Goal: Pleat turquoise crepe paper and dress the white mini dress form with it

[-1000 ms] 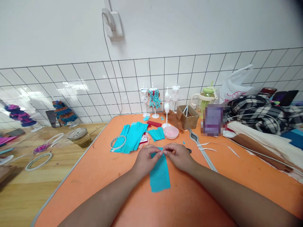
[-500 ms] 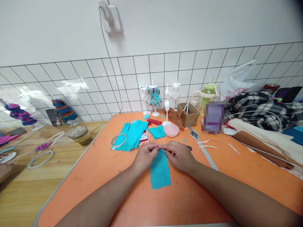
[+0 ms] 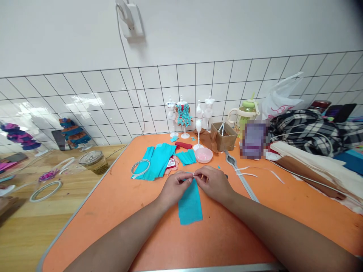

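A strip of turquoise crepe paper [image 3: 190, 207] lies on the orange table in front of me, its upper end under my fingertips. My left hand [image 3: 176, 186] is closed in a pinch over that end. Fingertip to fingertip with it, my right hand [image 3: 213, 183] is pinched too. A tiny white piece [image 3: 193, 175] shows between the two hands; I cannot make out what it is. Beyond the left hand are larger turquoise crepe sheets [image 3: 160, 160] with a roll of narrow white tape [image 3: 140, 168] on top. A pink bowl [image 3: 203, 155] stands behind the right hand.
Small white dress forms [image 3: 199, 122] stand along the tiled wall, one covered in turquoise bits [image 3: 184, 114]. To the right are a cardboard box [image 3: 227, 140], a green-lidded bottle [image 3: 247, 109], a grey zip strip [image 3: 241, 173] and plaid cloth [image 3: 300, 128]. A glass jar [image 3: 95, 161] stands left.
The fingertips of both hands have shifted slightly at the strip's upper end, and the white piece between them shows more plainly. The view has moved a little; the strip lies much as before.
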`<state>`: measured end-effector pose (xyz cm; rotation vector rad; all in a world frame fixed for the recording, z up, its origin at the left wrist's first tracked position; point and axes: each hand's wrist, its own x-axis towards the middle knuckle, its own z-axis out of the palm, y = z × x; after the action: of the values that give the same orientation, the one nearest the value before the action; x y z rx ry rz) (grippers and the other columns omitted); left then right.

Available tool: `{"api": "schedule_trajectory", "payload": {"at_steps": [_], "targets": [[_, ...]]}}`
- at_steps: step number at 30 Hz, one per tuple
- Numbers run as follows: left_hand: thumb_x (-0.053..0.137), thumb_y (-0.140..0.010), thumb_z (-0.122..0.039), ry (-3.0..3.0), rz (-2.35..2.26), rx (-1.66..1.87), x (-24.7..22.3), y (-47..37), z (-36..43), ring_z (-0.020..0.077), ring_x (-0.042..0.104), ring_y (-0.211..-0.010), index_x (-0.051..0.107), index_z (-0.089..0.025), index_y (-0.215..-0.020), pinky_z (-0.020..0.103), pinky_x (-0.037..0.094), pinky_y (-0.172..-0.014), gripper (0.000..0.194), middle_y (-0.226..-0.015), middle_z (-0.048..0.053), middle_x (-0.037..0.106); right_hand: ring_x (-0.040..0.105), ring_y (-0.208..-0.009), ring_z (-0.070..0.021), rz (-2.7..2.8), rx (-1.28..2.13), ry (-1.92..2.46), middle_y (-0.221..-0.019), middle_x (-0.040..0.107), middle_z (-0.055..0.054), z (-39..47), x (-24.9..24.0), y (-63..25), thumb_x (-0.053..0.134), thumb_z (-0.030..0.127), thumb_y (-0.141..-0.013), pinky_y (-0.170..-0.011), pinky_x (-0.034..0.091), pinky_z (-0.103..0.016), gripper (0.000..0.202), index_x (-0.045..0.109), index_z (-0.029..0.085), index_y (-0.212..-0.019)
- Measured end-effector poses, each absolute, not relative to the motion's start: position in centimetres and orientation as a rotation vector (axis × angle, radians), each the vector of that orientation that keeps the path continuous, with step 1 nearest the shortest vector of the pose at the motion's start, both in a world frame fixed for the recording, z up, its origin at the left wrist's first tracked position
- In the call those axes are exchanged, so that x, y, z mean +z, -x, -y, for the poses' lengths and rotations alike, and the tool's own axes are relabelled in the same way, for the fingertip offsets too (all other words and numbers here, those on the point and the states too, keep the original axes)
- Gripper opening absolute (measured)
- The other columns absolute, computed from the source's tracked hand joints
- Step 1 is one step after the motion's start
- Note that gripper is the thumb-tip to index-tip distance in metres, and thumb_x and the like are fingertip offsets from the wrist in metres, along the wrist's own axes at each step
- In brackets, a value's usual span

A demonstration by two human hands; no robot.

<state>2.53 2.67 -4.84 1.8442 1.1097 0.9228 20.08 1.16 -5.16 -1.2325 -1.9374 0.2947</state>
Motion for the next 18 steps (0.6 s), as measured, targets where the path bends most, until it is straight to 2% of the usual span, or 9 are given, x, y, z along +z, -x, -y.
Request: {"api": "schedule_trajectory", "payload": {"at_steps": [4,9,13,18], "targets": [[0.065,-0.077,-0.032,-1.913,-1.142,0.943,-5.09,-2.49,-2.72,0.0184,0.064,-0.083,0.074,-0.023,-0.089,0.027,0.051,-0.071,0.018,-0.089,0.005,0.07,0.058,-0.057,-0.013,1.82,0.571,1.248,-0.069,0.067,-0.001,-1.59,-5.56,-19.87,0.057,0.025,-0.081,-0.053,0.044,-0.024,0.013,0.068,0.02,-0.078],[0.06,-0.081,-0.032,-1.978,-1.162,1.018,-4.71,-2.39,-2.86,0.0163,0.063,-0.076,0.074,-0.022,-0.081,0.025,0.049,-0.067,0.017,-0.08,0.004,0.07,0.059,-0.05,-0.0131,1.678,0.933,1.174,-0.06,0.065,-0.001,-1.48,-5.69,-19.71,0.054,0.035,-0.085,-0.046,0.045,-0.023,0.023,0.071,0.019,-0.087],[0.059,-0.078,-0.022,-1.967,-1.198,1.03,-4.35,-2.31,-3.01,0.0156,0.063,-0.072,0.074,-0.019,-0.079,0.023,0.048,-0.062,0.016,-0.077,0.004,0.07,0.059,-0.053,-0.0121,1.757,0.787,1.173,-0.069,0.067,-0.001,-1.15,-5.4,-19.64,0.057,0.027,-0.084,-0.052,0.046,-0.024,0.019,0.074,0.022,-0.092],[0.057,-0.077,-0.019,-1.94,-1.208,1.004,-4.35,-2.17,-3.19,0.0164,0.064,-0.076,0.076,-0.019,-0.08,0.025,0.05,-0.067,0.019,-0.078,0.004,0.071,0.059,-0.064,-0.0138,1.891,0.563,1.156,-0.068,0.068,0.0,-0.95,-5.09,-19.63,0.057,0.024,-0.086,-0.06,0.044,-0.025,0.02,0.074,0.027,-0.095]]}}
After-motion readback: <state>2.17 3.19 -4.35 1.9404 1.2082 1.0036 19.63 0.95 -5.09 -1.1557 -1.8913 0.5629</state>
